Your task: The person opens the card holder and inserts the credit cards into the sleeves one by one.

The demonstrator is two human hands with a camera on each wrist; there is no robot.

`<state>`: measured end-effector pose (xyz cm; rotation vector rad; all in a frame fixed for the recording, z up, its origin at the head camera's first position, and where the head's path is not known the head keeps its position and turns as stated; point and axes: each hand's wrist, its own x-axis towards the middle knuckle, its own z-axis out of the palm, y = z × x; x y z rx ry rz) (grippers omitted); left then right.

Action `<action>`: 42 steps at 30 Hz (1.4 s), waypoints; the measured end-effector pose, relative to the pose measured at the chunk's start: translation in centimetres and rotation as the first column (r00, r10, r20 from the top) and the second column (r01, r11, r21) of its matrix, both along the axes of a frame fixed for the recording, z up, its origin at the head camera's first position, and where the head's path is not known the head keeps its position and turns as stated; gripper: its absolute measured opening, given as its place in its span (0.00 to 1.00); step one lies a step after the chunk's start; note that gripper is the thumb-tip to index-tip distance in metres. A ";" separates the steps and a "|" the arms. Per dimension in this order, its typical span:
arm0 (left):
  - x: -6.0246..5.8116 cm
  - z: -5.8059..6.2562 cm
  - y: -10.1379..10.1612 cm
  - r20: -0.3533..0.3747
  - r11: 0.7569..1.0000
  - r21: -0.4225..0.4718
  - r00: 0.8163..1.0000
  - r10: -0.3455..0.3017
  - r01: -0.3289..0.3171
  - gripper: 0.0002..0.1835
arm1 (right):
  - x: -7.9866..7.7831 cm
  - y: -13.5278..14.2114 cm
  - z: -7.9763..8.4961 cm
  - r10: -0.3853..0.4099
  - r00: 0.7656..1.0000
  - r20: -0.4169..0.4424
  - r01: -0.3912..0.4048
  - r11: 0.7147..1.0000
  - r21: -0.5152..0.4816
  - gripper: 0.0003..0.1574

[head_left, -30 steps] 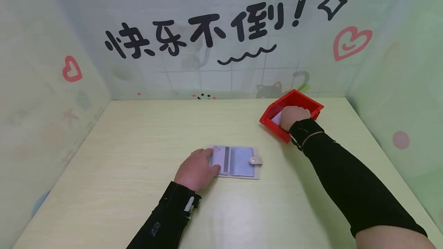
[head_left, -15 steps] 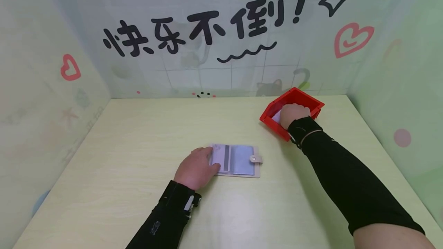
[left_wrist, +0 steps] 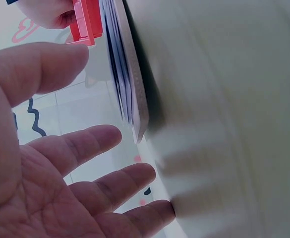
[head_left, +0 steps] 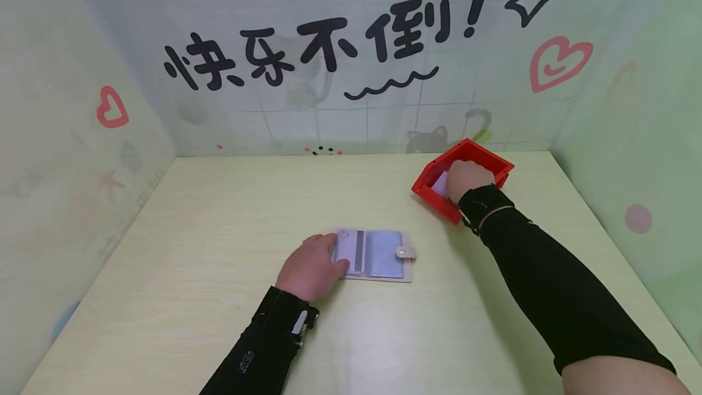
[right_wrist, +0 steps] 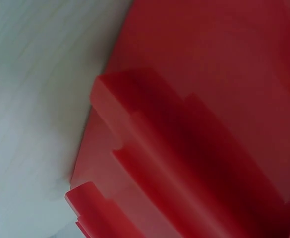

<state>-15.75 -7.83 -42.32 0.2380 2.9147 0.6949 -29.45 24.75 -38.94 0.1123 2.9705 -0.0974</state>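
Note:
A lilac card holder (head_left: 384,255) with clear sleeves and a snap strap lies spread open on the table. At its left edge is my left hand (head_left: 311,268), fingers extended and spread. The left wrist view shows the layered edge of the card holder (left_wrist: 131,84) beside that hand (left_wrist: 50,178), with nothing gripped. My right hand (head_left: 467,180) reaches down into a red plastic bin (head_left: 437,204); its fingers are hidden there. A flat lilac piece (head_left: 440,185) shows inside the bin beside that hand. Only the red bin wall (right_wrist: 224,59) and table appear in the right wrist view.
The pale wooden table (head_left: 219,218) ends at a printed backdrop (head_left: 307,127) behind, with green-tinted side panels (head_left: 636,157). The bin stands near the table's back right corner, angled to the edges.
The right hand has shifted slightly up inside the bin, and a little more of the lilac piece shows. The left hand and card holder stay put; the head view has tilted slightly.

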 end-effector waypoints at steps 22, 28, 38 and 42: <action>0.1 0.2 0.1 -0.008 1.000 0.003 1.000 -0.002 0.002 0.33 | 0.9 1.6 3.0 -0.034 0.998 -0.043 0.021 0.962 -0.273 0.06; 0.2 0.2 0.1 -0.005 1.000 0.008 1.000 -0.004 0.004 0.33 | 1.9 1.8 3.6 -0.107 0.994 -0.025 0.089 0.917 -0.389 0.23; 0.1 0.2 0.1 0.004 1.000 0.011 1.000 -0.002 0.002 0.34 | 5.2 0.4 4.3 -0.170 0.970 -0.174 0.056 0.853 -0.519 0.29; 0.1 0.2 0.1 0.004 1.000 0.005 1.000 -0.001 0.001 0.34 | 7.0 -1.2 3.9 -0.139 0.973 -0.184 0.009 0.821 -0.571 0.27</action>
